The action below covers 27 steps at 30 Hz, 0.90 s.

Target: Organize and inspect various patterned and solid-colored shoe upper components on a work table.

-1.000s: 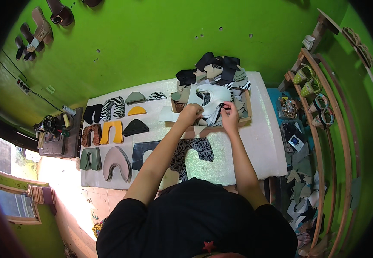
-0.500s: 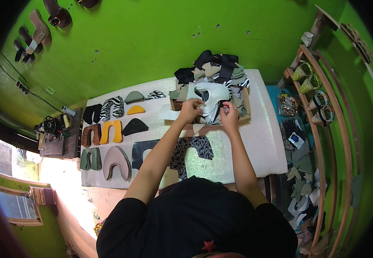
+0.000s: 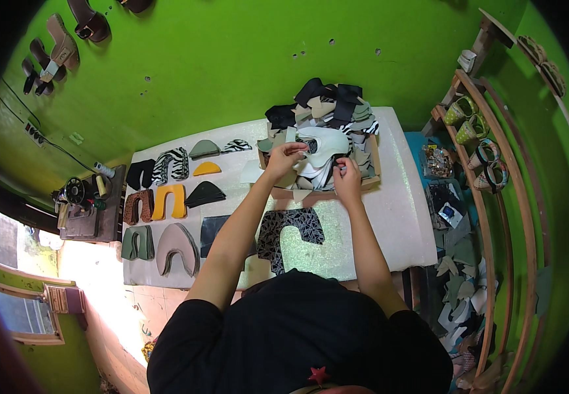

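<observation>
Over a box (image 3: 327, 193) heaped with cut material, I handle white curved shoe-upper pieces (image 3: 329, 142) lying in a loose stack. My left hand (image 3: 286, 159) pinches the left side of the top white piece, thumb and fingertips together. At the right edge of the stack, my right hand (image 3: 347, 178) is closed, its thumb and fingers pressed on the white pieces there; how many it grips cannot be made out. Black, beige, grey-green and zebra-striped scraps (image 3: 363, 118) surround the stack.
On the pale table (image 3: 402, 217), sorted stacks stand at left: yellow arches (image 3: 170, 202), grey-pink arches (image 3: 178, 248), zebra pieces (image 3: 171, 164), black half-rounds (image 3: 206, 194). A patterned black-grey piece (image 3: 273, 240) lies in front. A wooden rack (image 3: 509, 190) with sandals stands at right.
My left hand has shifted slightly away from me and left, along the top white piece. My right hand has moved slightly left. The lower white pieces between the hands look more fanned out.
</observation>
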Motion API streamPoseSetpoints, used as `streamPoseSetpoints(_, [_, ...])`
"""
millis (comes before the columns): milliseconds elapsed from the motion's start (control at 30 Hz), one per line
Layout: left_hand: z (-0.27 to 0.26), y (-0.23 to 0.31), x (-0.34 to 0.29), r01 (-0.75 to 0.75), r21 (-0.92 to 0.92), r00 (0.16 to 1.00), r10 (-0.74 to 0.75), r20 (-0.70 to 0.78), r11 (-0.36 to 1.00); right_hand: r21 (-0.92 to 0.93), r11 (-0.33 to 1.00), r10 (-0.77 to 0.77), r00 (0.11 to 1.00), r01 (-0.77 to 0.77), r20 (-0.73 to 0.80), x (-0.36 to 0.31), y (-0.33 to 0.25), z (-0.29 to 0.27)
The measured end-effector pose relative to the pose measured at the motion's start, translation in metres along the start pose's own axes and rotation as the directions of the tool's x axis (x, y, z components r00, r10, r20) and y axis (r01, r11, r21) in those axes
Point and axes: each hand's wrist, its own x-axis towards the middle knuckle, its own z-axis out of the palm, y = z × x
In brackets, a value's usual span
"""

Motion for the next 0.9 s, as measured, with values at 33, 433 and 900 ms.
streamPoseSetpoints(33, [0.001,0.003,0.0,-0.019,0.074,0.999,0.015,0.043,0.997,-0.002,1.0,0.001,1.0,-0.001,-0.004,0.0,0.001,-0.001])
streamPoseSetpoints(433, [-0.01,0.008,0.004,-0.659,0.675,0.752,0.258,0.607,0.333,-0.113,0.991,-0.081,0.996,0.076,-0.037,-0.001,0.005,0.002])
streamPoseSetpoints(900, [-0.021,0.0,0.011,-0.648,0.646,0.755,0.231,0.613,0.403,-0.116,0.99,-0.087,0.996,0.084,-0.015,-0.003,0.003,0.002])
